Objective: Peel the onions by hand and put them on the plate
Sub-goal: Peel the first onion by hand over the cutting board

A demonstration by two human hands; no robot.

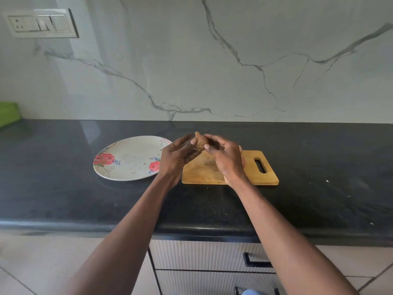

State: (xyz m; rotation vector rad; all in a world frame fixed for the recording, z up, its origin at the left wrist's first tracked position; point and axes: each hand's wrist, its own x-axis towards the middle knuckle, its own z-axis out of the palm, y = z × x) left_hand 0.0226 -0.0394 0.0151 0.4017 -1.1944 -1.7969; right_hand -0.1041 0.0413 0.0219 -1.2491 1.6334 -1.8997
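A brown-skinned onion (199,143) is held up over the far left corner of the wooden cutting board (251,173). My left hand (176,156) grips it from the left, thumb on its side. My right hand (225,158) pinches its skin from the right with thumb and fingers. The white plate (127,158) with red rose prints lies on the counter to the left of the board, with nothing on it. A pinkish bit, maybe another onion (240,148), peeks out behind my right hand; most of it is hidden.
The black stone counter (319,177) runs across the view, with a few small flecks on its right part. A marble backsplash rises behind. A green object (8,113) sits at the far left. Drawers with dark handles (255,261) are below the counter's front edge.
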